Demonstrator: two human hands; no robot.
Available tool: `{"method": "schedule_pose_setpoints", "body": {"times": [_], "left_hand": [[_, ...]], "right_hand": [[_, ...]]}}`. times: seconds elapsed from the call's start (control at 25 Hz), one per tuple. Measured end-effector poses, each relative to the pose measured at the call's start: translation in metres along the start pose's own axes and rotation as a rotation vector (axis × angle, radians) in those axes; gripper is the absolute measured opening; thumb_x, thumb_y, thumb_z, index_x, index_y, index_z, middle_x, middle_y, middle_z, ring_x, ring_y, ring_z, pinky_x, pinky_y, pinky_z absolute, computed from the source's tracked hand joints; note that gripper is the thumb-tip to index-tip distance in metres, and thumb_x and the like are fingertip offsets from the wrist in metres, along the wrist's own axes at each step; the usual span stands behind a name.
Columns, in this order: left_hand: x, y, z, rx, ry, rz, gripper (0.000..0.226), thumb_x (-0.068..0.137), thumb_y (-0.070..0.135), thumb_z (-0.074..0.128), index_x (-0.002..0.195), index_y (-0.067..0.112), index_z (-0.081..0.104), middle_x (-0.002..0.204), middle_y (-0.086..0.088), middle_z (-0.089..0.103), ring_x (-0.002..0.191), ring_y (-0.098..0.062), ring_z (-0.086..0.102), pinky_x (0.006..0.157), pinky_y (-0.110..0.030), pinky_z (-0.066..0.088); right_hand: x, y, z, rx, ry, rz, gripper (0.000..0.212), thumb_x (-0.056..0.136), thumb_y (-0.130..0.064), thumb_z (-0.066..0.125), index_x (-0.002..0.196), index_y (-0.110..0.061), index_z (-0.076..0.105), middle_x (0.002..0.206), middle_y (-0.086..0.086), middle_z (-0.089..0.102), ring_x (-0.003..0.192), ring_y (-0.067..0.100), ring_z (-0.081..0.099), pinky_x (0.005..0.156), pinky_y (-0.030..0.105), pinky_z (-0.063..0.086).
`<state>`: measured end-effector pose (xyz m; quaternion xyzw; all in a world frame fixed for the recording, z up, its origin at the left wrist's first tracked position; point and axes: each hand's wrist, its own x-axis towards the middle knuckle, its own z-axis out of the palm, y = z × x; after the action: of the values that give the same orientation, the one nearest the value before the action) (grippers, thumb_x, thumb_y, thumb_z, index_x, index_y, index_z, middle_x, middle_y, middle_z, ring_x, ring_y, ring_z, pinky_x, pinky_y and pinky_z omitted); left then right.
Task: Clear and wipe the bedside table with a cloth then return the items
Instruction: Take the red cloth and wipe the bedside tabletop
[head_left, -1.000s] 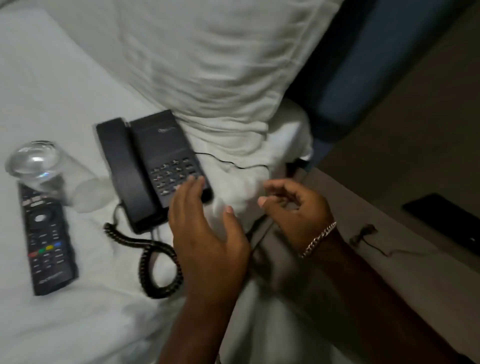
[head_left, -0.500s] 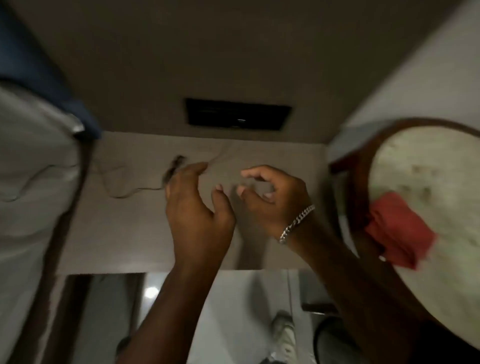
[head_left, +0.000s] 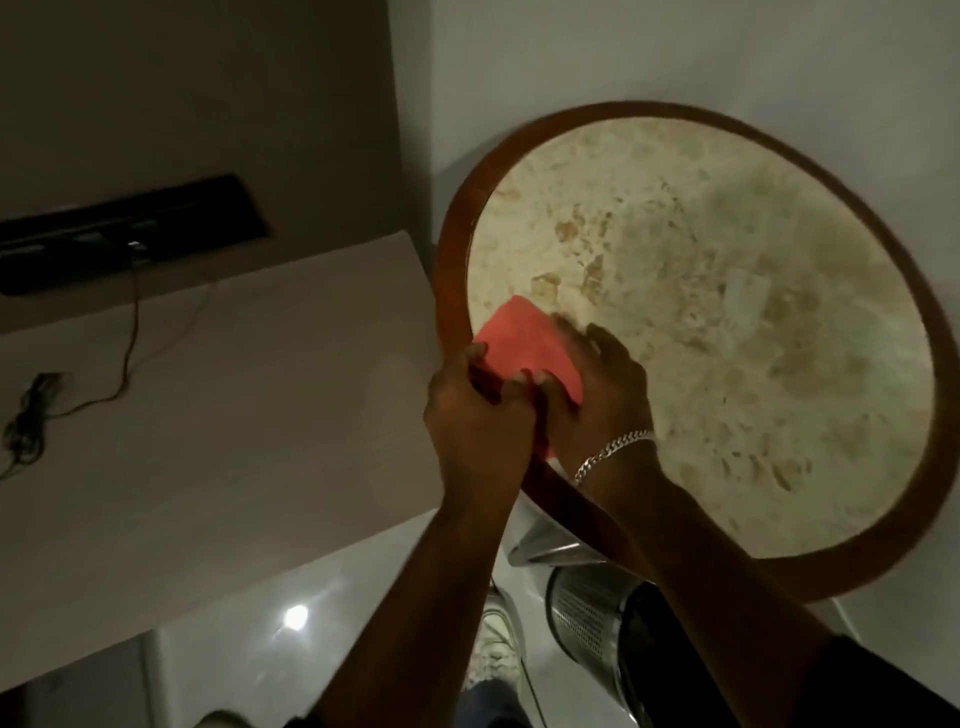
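A red cloth (head_left: 524, 353) is gripped by both the left hand (head_left: 480, 426) and right hand (head_left: 602, 395) at the round table (head_left: 727, 338)'s near-left edge, fingers closed on it.

Table (head_left: 779, 322): round, pale mottled top, brown wooden rim.
Cloth (head_left: 524, 345): red, folded, lying at the table's near-left edge.
Left hand (head_left: 478, 415): fingers closed on the cloth.
Right hand (head_left: 597, 395): pressing the cloth, bracelet (head_left: 613, 452) at wrist.
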<state>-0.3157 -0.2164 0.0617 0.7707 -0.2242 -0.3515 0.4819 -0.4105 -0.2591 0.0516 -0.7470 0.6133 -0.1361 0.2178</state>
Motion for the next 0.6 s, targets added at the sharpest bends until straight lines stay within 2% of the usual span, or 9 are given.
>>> {"method": "schedule_pose_setpoints", "body": {"times": [0.08,0.16,0.28,0.36,0.4,0.48,0.56,0.6], "left_hand": [[0.007,-0.006,0.000,-0.051,0.044,-0.043,0.040,0.079,0.006,0.071,0.115,0.019,0.061,0.102,0.004,0.063,0.093,-0.014,0.063,0.077,-0.023,0.054],[0.015,-0.011,-0.017,-0.187,0.089,-0.110,0.041,0.074,-0.004,0.070,0.107,0.018,0.062,0.094,0.000,0.066,0.084,-0.021,0.067,0.072,-0.033,0.060],[0.046,-0.026,-0.060,-0.372,0.165,-0.067,0.040,0.073,-0.013,0.065,0.106,0.011,0.063,0.098,-0.016,0.069,0.087,-0.032,0.069,0.078,-0.050,0.060],[0.080,-0.045,-0.096,-0.414,0.203,0.020,0.037,0.076,-0.011,0.063,0.106,0.011,0.061,0.101,-0.018,0.068,0.093,-0.038,0.067,0.082,-0.052,0.059],[0.098,-0.056,-0.114,-0.389,0.208,0.050,0.036,0.078,-0.009,0.064,0.107,0.013,0.059,0.100,-0.014,0.067,0.094,-0.036,0.067,0.081,-0.048,0.058],[0.130,-0.085,-0.145,-0.163,0.168,0.081,0.038,0.083,-0.004,0.064,0.116,0.013,0.058,0.101,-0.007,0.066,0.098,-0.029,0.067,0.082,-0.035,0.053],[0.156,-0.127,-0.170,0.303,-0.006,0.151,0.047,0.088,0.005,0.063,0.134,0.007,0.051,0.130,-0.015,0.059,0.126,-0.031,0.054,0.100,-0.033,0.043],[0.164,-0.146,-0.178,0.574,-0.137,0.223,0.056,0.091,0.015,0.060,0.143,0.006,0.042,0.150,-0.018,0.044,0.142,-0.033,0.038,0.113,-0.038,0.032]], "right_hand": [[0.000,-0.004,0.010,0.064,0.016,-0.055,0.050,0.090,-0.021,0.059,0.138,-0.022,0.047,0.138,0.015,0.048,0.121,0.036,0.045,0.101,0.042,0.038],[0.003,-0.023,0.019,0.170,0.030,-0.122,0.046,0.084,-0.009,0.063,0.130,-0.016,0.056,0.129,0.015,0.055,0.114,0.034,0.051,0.098,0.042,0.044],[0.015,-0.072,0.042,0.276,0.078,-0.257,0.042,0.079,-0.005,0.067,0.119,-0.013,0.064,0.118,0.015,0.059,0.108,0.029,0.057,0.097,0.036,0.045],[0.028,-0.111,0.073,0.309,0.062,-0.312,0.039,0.081,-0.008,0.067,0.119,-0.014,0.064,0.119,0.016,0.058,0.109,0.028,0.056,0.098,0.031,0.042],[0.036,-0.126,0.090,0.311,0.041,-0.308,0.040,0.082,-0.007,0.066,0.121,-0.014,0.063,0.121,0.017,0.057,0.112,0.029,0.054,0.101,0.031,0.040],[0.057,-0.142,0.124,0.242,-0.043,-0.252,0.046,0.081,-0.005,0.061,0.126,-0.014,0.059,0.128,0.019,0.051,0.119,0.033,0.049,0.108,0.039,0.036],[0.076,-0.141,0.160,0.008,-0.151,-0.181,0.054,0.082,-0.011,0.058,0.135,-0.020,0.050,0.142,0.018,0.041,0.131,0.037,0.038,0.113,0.043,0.029],[0.084,-0.136,0.178,-0.107,-0.195,-0.183,0.054,0.085,-0.020,0.056,0.138,-0.025,0.045,0.149,0.016,0.034,0.136,0.037,0.030,0.115,0.044,0.025]]}}
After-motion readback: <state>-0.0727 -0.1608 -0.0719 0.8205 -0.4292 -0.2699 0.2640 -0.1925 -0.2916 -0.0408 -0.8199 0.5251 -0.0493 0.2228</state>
